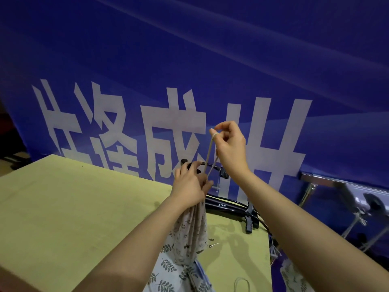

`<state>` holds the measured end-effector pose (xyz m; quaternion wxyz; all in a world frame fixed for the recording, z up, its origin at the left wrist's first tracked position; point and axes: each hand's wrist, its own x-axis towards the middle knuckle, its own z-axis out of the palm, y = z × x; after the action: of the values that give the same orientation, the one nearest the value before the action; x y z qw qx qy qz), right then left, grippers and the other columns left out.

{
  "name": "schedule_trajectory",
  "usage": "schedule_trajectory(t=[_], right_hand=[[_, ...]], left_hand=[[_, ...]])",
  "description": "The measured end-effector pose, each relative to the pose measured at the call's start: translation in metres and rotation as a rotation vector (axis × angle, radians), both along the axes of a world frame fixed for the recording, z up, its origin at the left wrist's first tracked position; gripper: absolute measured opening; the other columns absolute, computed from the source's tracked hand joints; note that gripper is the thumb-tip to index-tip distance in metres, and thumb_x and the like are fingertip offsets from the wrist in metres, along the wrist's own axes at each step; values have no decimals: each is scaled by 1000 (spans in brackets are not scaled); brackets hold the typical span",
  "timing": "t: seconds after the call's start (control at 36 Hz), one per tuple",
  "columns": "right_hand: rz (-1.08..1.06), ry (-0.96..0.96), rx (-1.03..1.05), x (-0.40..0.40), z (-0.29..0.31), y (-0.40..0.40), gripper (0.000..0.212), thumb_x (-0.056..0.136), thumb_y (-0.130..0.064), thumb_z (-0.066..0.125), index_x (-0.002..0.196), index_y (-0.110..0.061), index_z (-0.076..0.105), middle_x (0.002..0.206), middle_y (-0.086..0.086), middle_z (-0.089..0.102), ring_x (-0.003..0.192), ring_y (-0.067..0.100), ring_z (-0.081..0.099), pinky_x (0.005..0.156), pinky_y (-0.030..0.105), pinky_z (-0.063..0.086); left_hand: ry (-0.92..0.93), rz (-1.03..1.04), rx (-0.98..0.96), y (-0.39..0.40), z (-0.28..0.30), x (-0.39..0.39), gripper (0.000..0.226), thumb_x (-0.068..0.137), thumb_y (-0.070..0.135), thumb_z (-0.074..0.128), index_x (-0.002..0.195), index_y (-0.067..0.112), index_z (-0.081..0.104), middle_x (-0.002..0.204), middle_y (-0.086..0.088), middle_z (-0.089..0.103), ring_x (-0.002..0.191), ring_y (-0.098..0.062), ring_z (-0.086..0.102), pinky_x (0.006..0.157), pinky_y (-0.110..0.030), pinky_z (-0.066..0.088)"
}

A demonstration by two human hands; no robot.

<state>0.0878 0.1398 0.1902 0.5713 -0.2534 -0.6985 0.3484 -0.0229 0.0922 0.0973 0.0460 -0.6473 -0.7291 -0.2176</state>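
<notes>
My left hand (189,184) grips the gathered top of a leaf-printed cloth (189,232) that hangs down onto the yellow table (63,207). A beige rubber band (209,157) stretches up from that bunched top to my right hand (229,144). The band is looped over my right index finger and drawn taut above the cloth. More of the same printed cloth (168,270) lies on the table beneath.
Black clothes hangers (237,209) lie at the table's far right corner. Another rubber band (242,283) rests near the table's front edge. A blue banner (189,60) with large white characters stands behind. A metal rack (336,186) is to the right.
</notes>
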Motion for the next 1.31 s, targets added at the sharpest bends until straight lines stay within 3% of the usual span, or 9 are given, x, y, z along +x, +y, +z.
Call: schedule_trajectory(t=[0.14,0.28,0.44,0.53,0.64,0.78,0.94,1.08,1.31], right_hand=[[-21,10,12,4,-2,0,4,93,-12,57,93,-13,53,64,-7,46,53,-4,45,55,8,41],[-21,74,12,1,-4,-6,5,92,-11,58,95,-12,54,67,-6,49,56,-4,47,56,8,42],[-39,162,-5,4,-3,-8,14,91,-10,59,90,-21,51,63,-5,47,55,0,46,57,11,43],[-61,201,7,6,8,-11,14,92,-11,59,88,-22,51,68,-5,48,57,-1,46,58,14,44],[-57,231,100,9,38,-18,7,92,-11,59,91,-13,52,71,-7,49,58,-3,45,57,12,41],[-88,265,174,20,64,-26,7,92,-10,59,89,-11,52,68,-7,48,57,-2,45,56,14,40],[-173,249,195,52,81,-36,11,92,-11,59,85,-13,51,67,-6,48,57,-1,45,55,14,41],[-300,233,165,95,83,-37,33,93,-22,58,64,-12,48,54,-4,44,52,10,42,53,30,41],[-458,202,216,185,70,-29,46,92,-20,60,57,5,42,48,2,35,48,11,30,50,30,29]], left_hand=[[-132,7,-3,1,-1,0,41,98,47,32,113,26,65,152,6,27,142,-21,16,114,-39,19],[-76,-18,32,2,-7,2,28,96,40,42,93,23,64,152,3,27,142,-24,17,110,-39,22],[-149,-8,1,-8,13,12,22,93,25,49,107,14,62,149,-1,31,137,-26,22,110,-39,25],[-361,24,30,-10,32,13,32,93,20,49,124,18,53,131,-1,48,121,-25,41,103,-45,38],[-690,-26,127,-4,57,11,25,86,26,48,107,32,60,92,-12,58,71,-21,60,64,-38,52],[-474,-59,212,-3,83,21,16,81,27,50,67,29,59,90,-9,55,93,-38,55,79,-54,46],[-28,-115,300,-5,100,49,29,99,23,44,107,4,64,112,-8,52,110,-29,43,89,-38,36],[-41,-262,328,0,108,93,32,100,24,40,99,2,63,109,-7,51,105,-24,45,87,-33,36],[-225,-471,263,26,83,180,22,97,23,46,76,16,47,90,5,41,82,-9,44,72,-35,45]])
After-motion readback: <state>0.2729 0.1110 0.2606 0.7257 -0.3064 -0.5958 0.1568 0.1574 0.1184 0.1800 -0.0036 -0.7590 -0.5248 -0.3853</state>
